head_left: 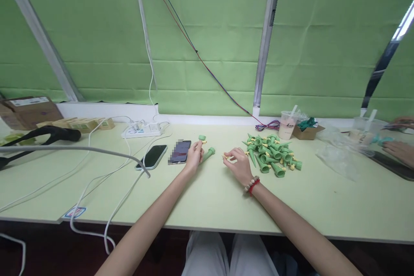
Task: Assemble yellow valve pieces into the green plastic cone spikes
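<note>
My left hand (195, 155) rests on the pale green table (207, 198) with its fingers closed on a green cone-shaped plastic spike (208, 154) that lies pointing toward me. A small green cap piece (202, 138) stands just beyond that hand. My right hand (236, 164), with a bead bracelet at the wrist, pinches a small yellow piece (225, 156) at its fingertips. Just right of it lies a pile of several green spikes with yellow fittings (271, 153).
Two phones (152, 156) (180, 152) lie left of my left hand, a white power strip (142, 129) with cables behind them. A drink cup (287, 125), a small box (307, 131) and plastic bags (339, 155) sit at right. Another person's hands (401, 148) work at the far right.
</note>
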Action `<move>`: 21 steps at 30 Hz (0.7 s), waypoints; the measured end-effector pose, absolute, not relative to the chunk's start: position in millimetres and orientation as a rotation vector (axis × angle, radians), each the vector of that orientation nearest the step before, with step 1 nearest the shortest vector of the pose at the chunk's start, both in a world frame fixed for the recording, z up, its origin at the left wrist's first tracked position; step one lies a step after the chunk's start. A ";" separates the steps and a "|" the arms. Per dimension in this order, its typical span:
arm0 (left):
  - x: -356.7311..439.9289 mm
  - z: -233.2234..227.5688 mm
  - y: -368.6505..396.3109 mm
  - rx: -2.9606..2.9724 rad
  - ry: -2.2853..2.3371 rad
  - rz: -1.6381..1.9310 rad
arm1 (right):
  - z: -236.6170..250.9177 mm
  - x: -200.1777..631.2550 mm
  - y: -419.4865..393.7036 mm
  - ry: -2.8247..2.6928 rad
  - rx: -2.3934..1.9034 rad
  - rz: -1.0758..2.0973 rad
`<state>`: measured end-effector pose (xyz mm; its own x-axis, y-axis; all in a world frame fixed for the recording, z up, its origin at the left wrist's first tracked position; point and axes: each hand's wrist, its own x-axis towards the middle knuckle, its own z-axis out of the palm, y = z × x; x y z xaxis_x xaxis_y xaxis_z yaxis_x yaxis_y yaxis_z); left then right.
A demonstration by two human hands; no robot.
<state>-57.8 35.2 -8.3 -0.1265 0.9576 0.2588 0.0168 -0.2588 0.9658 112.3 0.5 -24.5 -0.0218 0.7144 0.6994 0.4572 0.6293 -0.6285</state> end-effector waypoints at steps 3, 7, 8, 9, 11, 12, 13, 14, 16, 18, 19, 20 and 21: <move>-62.2 -7.9 39.1 1.197 1.167 1.544 | -27.3 116.7 7.6 -1.580 -1.072 0.392; -55.5 -6.1 34.2 1.197 1.086 1.430 | -32.3 124.0 16.8 -1.615 -1.257 0.482; -53.5 -5.2 32.3 1.204 1.072 1.406 | -33.5 125.5 17.7 -1.637 -1.284 0.468; -51.9 -4.2 30.5 1.209 1.063 1.385 | -34.7 126.7 18.1 -1.657 -1.305 0.454; -50.0 -2.4 27.5 1.218 1.052 1.352 | -37.1 128.0 17.9 -1.690 -1.337 0.441; -49.6 -1.5 26.5 1.224 1.049 1.337 | -38.0 128.2 17.5 -1.701 -1.350 0.437; -49.6 -0.8 25.7 1.233 1.048 1.323 | -38.6 128.0 17.2 -1.708 -1.353 0.430; -49.6 -0.1 25.1 1.244 1.049 1.311 | -38.7 127.5 16.8 -1.708 -1.342 0.415; -49.7 1.0 24.1 1.275 1.048 1.301 | -37.0 125.7 15.8 -1.688 -1.268 0.377; -49.2 1.6 23.1 1.319 1.022 1.291 | -33.5 122.6 14.0 -1.634 -1.149 0.406; -48.5 1.5 22.5 1.341 0.994 1.281 | -31.5 120.5 12.7 -1.597 -1.094 0.463; -47.4 1.3 21.8 1.360 0.959 1.265 | -29.8 118.1 11.1 -1.558 -1.048 0.538; -46.0 0.7 21.0 1.377 0.924 1.242 | -28.4 115.4 9.4 -1.524 -1.013 0.622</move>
<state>-46.0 21.0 0.7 0.1735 0.9646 0.1987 -0.0869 -0.1860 0.9787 115.4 9.4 -28.4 0.0181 0.8603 0.5095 0.2585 0.4882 -0.8336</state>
